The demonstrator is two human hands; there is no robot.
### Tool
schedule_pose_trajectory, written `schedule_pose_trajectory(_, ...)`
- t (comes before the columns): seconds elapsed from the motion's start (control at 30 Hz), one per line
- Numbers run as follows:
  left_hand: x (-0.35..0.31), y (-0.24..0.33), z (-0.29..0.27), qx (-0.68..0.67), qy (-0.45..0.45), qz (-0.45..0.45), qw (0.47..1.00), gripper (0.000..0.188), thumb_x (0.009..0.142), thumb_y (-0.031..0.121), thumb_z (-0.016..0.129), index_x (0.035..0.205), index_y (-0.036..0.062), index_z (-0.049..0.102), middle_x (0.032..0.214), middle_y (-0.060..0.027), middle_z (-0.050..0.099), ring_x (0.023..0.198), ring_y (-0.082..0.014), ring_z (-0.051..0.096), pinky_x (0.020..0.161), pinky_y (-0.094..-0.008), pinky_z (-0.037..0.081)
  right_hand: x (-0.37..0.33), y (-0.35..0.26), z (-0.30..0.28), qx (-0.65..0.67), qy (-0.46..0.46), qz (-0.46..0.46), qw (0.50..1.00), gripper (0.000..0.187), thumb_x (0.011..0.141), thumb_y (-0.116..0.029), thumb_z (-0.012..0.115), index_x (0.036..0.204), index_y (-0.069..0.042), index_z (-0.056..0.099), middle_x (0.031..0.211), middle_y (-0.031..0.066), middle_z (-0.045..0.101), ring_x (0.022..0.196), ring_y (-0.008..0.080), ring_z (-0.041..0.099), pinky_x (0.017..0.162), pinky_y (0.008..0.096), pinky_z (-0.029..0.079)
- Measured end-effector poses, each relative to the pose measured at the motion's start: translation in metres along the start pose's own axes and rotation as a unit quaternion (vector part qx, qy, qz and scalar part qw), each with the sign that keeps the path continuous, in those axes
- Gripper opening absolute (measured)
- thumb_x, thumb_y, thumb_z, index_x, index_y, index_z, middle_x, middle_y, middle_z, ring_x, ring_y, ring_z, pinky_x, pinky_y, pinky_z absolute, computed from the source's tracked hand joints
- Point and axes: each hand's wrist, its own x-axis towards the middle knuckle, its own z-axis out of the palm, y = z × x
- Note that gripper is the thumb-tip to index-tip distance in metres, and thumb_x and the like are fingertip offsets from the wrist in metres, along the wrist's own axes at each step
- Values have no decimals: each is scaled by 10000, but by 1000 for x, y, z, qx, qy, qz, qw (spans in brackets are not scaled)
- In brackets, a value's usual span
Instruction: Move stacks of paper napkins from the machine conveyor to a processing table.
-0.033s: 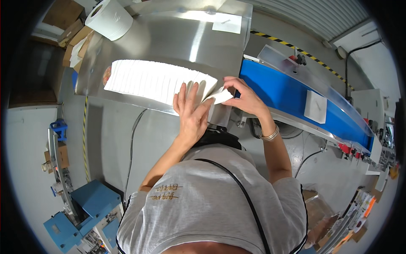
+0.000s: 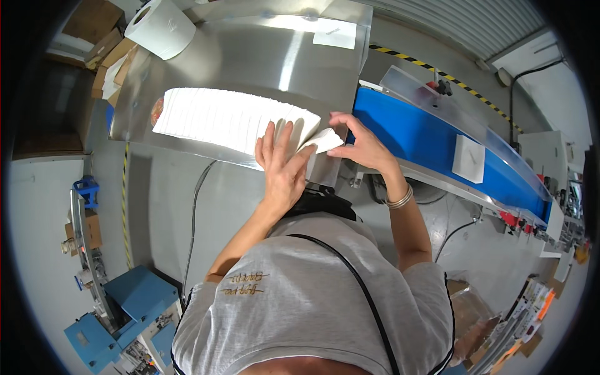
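A long row of folded white tissues (image 2: 219,119) lies on the steel table, packed side by side. My left hand (image 2: 282,165) rests on its right end with fingers spread and outstretched. By the left thumb, a folded white tissue (image 2: 325,141) tilts away from the row's end, leaving a wedge-shaped gap. My right hand (image 2: 365,147) is just right of this tissue, its thumb and index finger apart around the tissue's outer end. The thumb is close to the tissue; whether it touches cannot be told.
Beside the steel table (image 2: 250,56), a blue conveyor belt (image 2: 400,131) with a clear guard carries a flat white packet (image 2: 469,159). A large white roll (image 2: 160,30) stands at the far left. A white paper sheet (image 2: 335,34) lies at the table's far edge.
The right fingers have parted a little from the tissue's outer end, which now looks more rounded. On the belt, the white packet has shifted slightly to the right. My left hand stays put.
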Motion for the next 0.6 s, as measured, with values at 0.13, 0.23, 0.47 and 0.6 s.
schedule_pose_trajectory(0.13, 0, 0, -1, 3, -4, 5, 1000, 366, 693, -33, 643, 996, 155, 724, 1418, -156, 411, 1366, -420, 248, 1083, -563, 119, 2, -5, 4, 35, -33, 34, 998, 444, 726, -123, 768, 1119, -82, 566, 1261, 52, 539, 1139, 216, 511, 958, 316, 416)
schedule_pose_trajectory(0.23, 2, 2, -5, 28, -13, 13, 999, 310, 793, 44, 657, 1078, 161, 693, 1424, -162, 411, 1356, -419, 275, 1079, -551, 169, 0, -1, 4, 21, -29, 6, 999, 417, 765, -131, 745, 1126, -70, 544, 1217, 49, 556, 1097, 193, 522, 925, 310, 430)
schedule_pose_trajectory(0.47, 4, -6, -2, 29, 29, -31, 999, 390, 806, 21, 646, 1191, 69, 605, 1391, -210, 398, 1328, -437, 291, 1059, -557, 207, -56, 73, -58, 4, 270, 205, 941, 402, 933, -367, 578, 1071, 10, 558, 948, 93, 617, 849, 163, 562, 781, 314, 462)
schedule_pose_trajectory(0.6, 3, -5, -2, 31, 34, -32, 998, 343, 794, -6, 646, 1130, 66, 642, 1367, -185, 430, 1308, -421, 326, 1052, -548, 227, -78, 94, -103, -108, 319, 405, 850, 518, 861, -392, 654, 1178, 2, 539, 1055, 169, 610, 942, 264, 579, 838, 371, 444)
